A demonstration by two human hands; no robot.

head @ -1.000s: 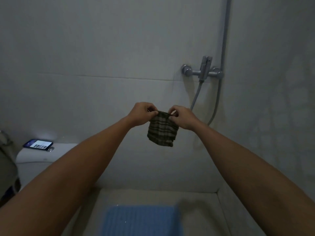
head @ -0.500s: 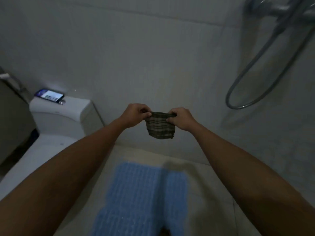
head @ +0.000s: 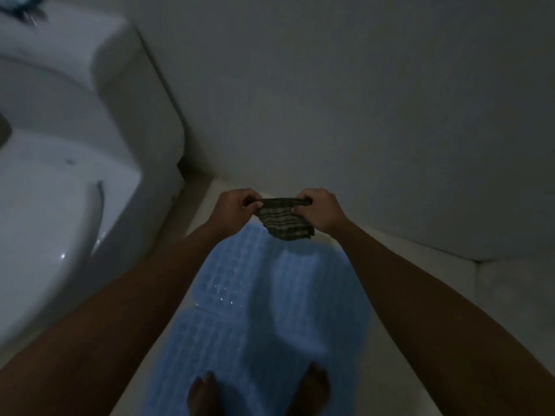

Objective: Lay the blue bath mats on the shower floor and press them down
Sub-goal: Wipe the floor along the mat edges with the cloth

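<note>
Blue mats (head: 264,310) dim and blurred, left hand (head: 237,205), right hand (head: 319,210) pinching striped cloth (head: 285,220)

The bath mats (head: 264,310) were light blue, their surface patterned all over with rows of small raised rounds, and a few bright white glints sat near the seam between them. The cloth (head: 283,219) was dark olive-brown with paler stripes running across it, some crossing to give a faint check. The toilet (head: 60,175) was white, tinged bluish-grey in the dim light, with a dark streak along its lid edge. The wall (head: 360,100) was a plain dull grey with no pattern to be made out. The shower floor (head: 435,295) was pale cream-beige.
</note>
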